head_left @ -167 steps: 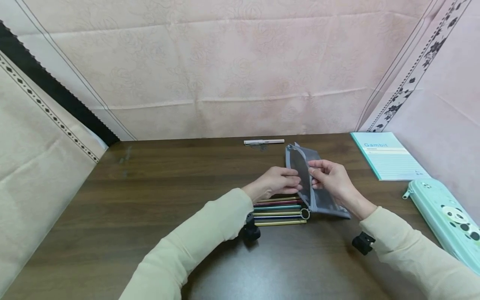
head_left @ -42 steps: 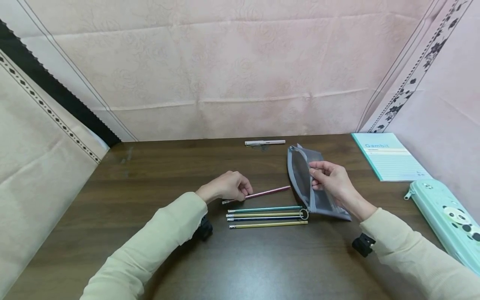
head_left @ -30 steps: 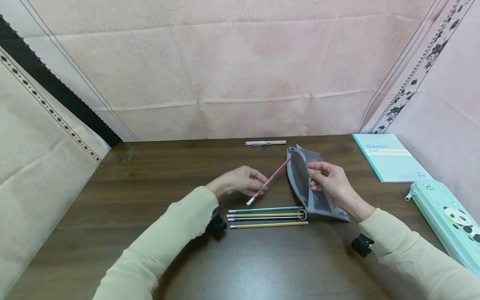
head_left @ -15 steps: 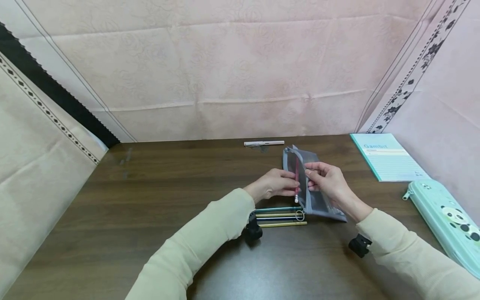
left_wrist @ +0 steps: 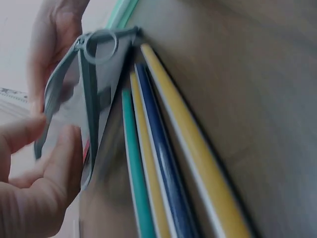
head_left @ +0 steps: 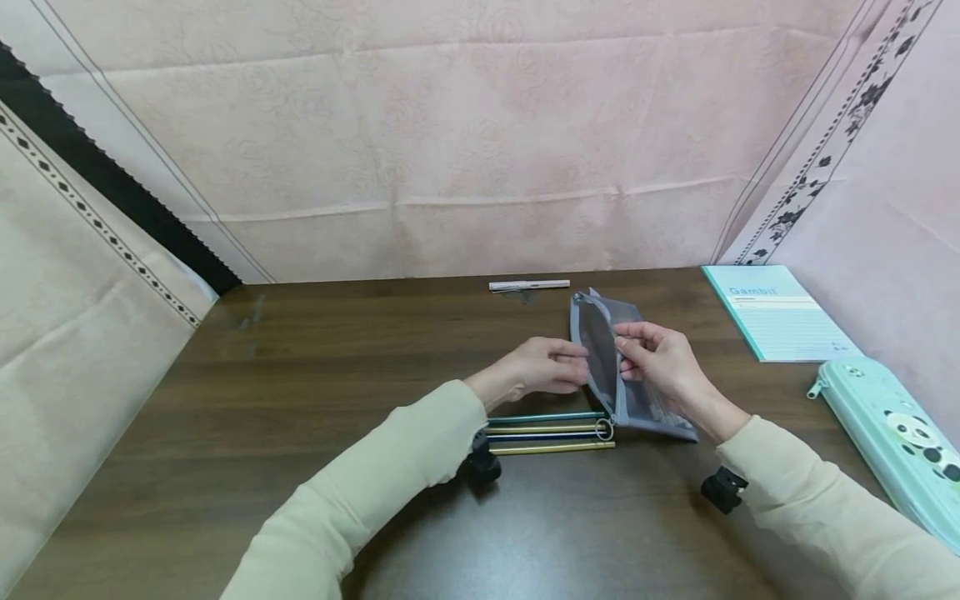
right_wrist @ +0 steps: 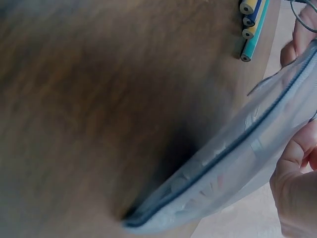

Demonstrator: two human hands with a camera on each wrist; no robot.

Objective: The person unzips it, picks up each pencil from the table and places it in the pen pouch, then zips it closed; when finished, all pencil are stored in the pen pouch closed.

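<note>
A grey-blue zip pouch (head_left: pixel 648 412) lies tilted at the table's middle right, its mouth gaping to the left. My right hand (head_left: pixel 663 362) pinches the near side of that mouth between thumb and fingers. Just outside the opening is my left hand (head_left: pixel 543 367), fingers fairly straight and nothing in them. A sliver of red shows inside the pouch in the left wrist view. Below the left hand, side by side, lie a teal pencil (left_wrist: pixel 133 158), a dark blue pencil (left_wrist: pixel 161 148) and two gold pencils, one nearest me (head_left: pixel 555 448). The pouch's zip ring (head_left: pixel 604 429) overlaps their tips.
A white pen (head_left: pixel 529 285) lies at the table's back edge. To the right are a teal-and-white notepad (head_left: pixel 780 312) and a mint pencil case (head_left: pixel 888 442) with a panda on it. Patterned cloth (head_left: pixel 480 167) walls the table off at the back and sides.
My left hand picked up the pink-red pencil, swung it upright and put it into the pouch, then let go and drew back slightly left. My right hand kept holding the pouch's edge.
</note>
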